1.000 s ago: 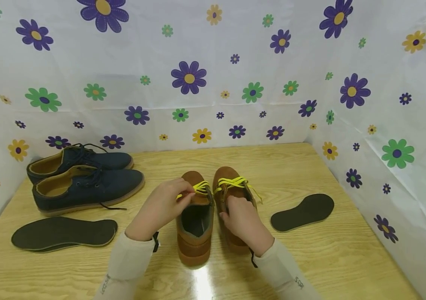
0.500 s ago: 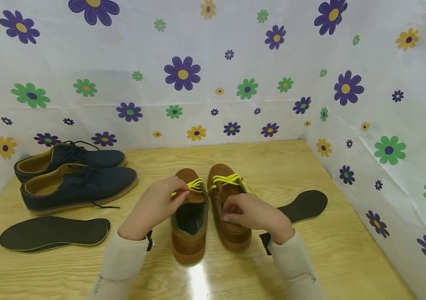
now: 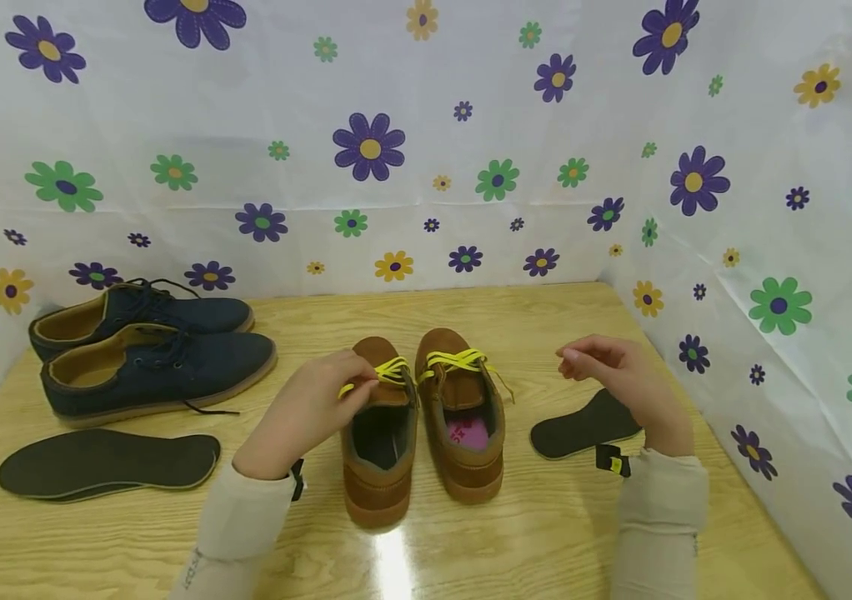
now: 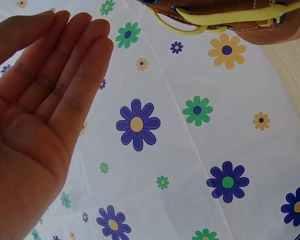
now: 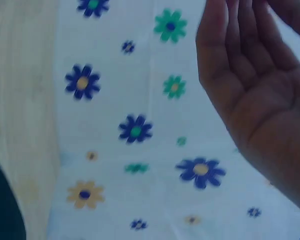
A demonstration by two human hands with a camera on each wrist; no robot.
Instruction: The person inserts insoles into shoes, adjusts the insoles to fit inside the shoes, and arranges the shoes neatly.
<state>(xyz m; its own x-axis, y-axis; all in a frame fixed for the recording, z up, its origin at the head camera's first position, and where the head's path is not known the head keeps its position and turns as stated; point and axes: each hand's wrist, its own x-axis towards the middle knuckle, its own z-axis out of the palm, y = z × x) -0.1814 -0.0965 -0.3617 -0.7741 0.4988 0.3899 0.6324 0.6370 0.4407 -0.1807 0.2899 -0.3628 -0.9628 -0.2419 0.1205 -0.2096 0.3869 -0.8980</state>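
Observation:
My left hand (image 3: 321,408) hovers beside the left brown shoe (image 3: 377,496), its fingertips overlapping the yellow lace (image 3: 392,369) in the head view. In the left wrist view its fingers (image 4: 75,90) are fairly straight, thumb near the index fingertip, with nothing visible between them. That shoe's side shows above right of it. The right brown shoe (image 3: 474,479), also yellow-laced, stands alongside, a pink patch with lettering (image 3: 467,432) visible inside. Off to the right, my right hand (image 3: 624,379) is raised with loosely bent fingers and holds nothing. Beneath it lies a dark insole (image 3: 579,429).
Two dark blue lace-up shoes (image 3: 178,371) stand side by side at the left. In front of them lie two stacked dark insoles (image 3: 107,462). A white flower-printed cloth (image 3: 298,275) walls the wooden table (image 3: 471,554) at the back and sides.
My right hand has come up out of the right brown shoe and moved right, over the single insole, uncovering the pink patch inside. My left hand has stayed by the left shoe.

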